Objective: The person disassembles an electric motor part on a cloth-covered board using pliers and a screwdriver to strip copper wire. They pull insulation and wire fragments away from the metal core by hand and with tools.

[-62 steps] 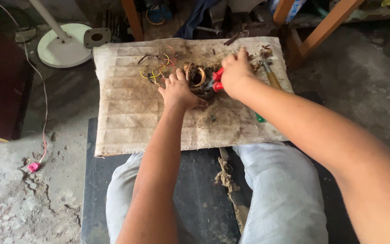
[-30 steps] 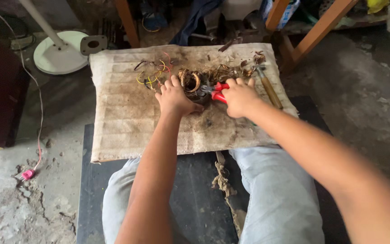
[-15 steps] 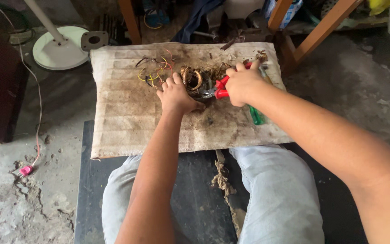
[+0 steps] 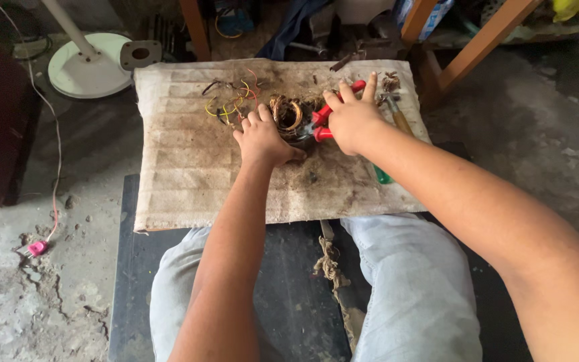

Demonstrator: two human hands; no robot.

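A dirty cream board (image 4: 189, 174) lies across a low black table. On its far middle sits a round motor coil of copper windings (image 4: 288, 112), with thin red, yellow and green wires (image 4: 230, 100) trailing off to the left. My left hand (image 4: 261, 137) presses down on the coil's near side. My right hand (image 4: 351, 117) grips red-handled pliers (image 4: 328, 114), whose jaws point at the coil's right side. The jaw tips are hidden among the windings.
A wooden-handled tool (image 4: 399, 115) and a green-handled one (image 4: 382, 176) lie by my right wrist. Behind the board are a white fan base (image 4: 90, 66), wooden legs (image 4: 484, 41) and clutter. A pink plug (image 4: 37, 248) on a cord lies on the cracked concrete floor at left.
My right hand has worked the pliers at the coil, moving a little right and back, with its grip loosening so the fingers now spread. My left hand has stayed pressed on the coil.
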